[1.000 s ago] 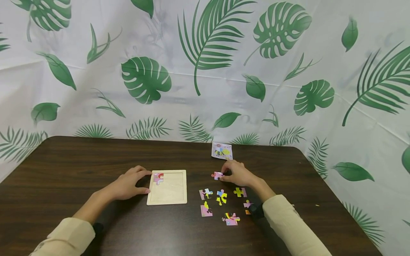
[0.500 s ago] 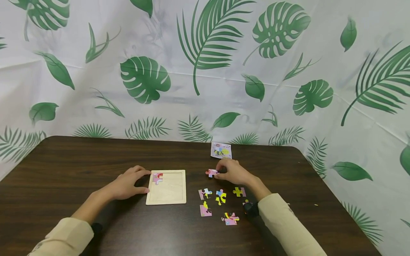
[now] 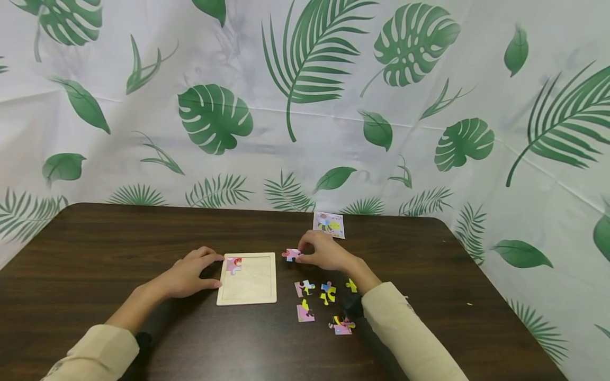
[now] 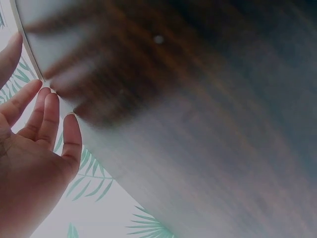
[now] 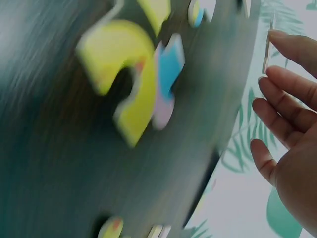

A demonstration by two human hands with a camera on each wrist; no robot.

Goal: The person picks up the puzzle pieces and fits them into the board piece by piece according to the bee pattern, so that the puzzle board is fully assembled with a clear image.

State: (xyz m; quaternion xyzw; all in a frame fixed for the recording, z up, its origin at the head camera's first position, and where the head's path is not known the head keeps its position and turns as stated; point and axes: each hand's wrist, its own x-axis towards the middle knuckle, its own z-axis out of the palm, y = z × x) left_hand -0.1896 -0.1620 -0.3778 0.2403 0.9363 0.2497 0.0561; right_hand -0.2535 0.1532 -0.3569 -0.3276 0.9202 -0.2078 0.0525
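Note:
The square wooden puzzle tray (image 3: 250, 300) lies on the table, with one pink and red puzzle piece (image 3: 232, 265) in its upper left corner. My left hand (image 3: 193, 273) touches the tray's left edge with thumb and fingertips, fingers fairly straight. Right of the tray, my right hand (image 3: 329, 251) pinches a pink puzzle piece (image 3: 292, 254) with red on its left end. That piece appears edge-on, a thin held puzzle piece (image 5: 268, 52), in the right wrist view. Below this hand lies a blue and yellow puzzle piece (image 3: 328, 292).
More loose pieces lie near: a pink and white piece (image 3: 304, 288), a pink and yellow piece (image 3: 305, 312) and a rainbow piece (image 3: 342, 325). The right forearm partly covers a yellow piece (image 3: 351, 286). A bee picture card (image 3: 329, 224) lies at the table's back edge, before a leaf-print cloth (image 3: 324, 159).
My right hand has carried the pinched puzzle piece leftward, from beneath the bee card to near the tray's right side. The left hand stays at the tray's edge.

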